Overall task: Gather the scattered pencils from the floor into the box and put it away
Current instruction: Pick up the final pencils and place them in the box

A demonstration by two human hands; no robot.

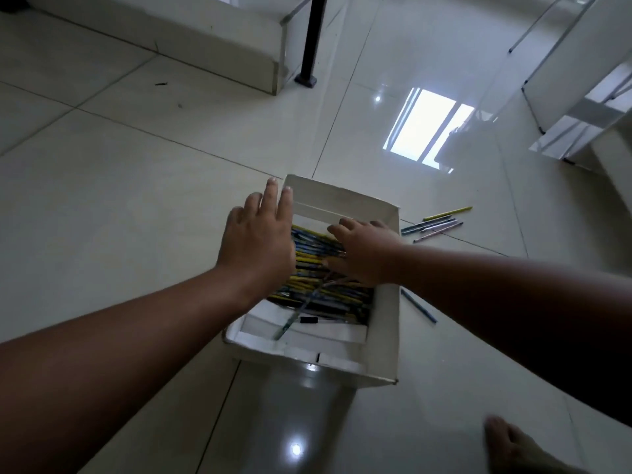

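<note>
Left fingers [272, 196] straight – along box [342, 195] wall, right fingers [342, 230] flat on pencils [316, 268]

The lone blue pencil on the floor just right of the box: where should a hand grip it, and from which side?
Pinch the blue pencil at mid-shaft, coming from above and from its right, away from the box. It lies flat, thin and slanted on the floor, with the box's wall close on its left, so thumb and finger should probably straddle the shaft crosswise.
</note>
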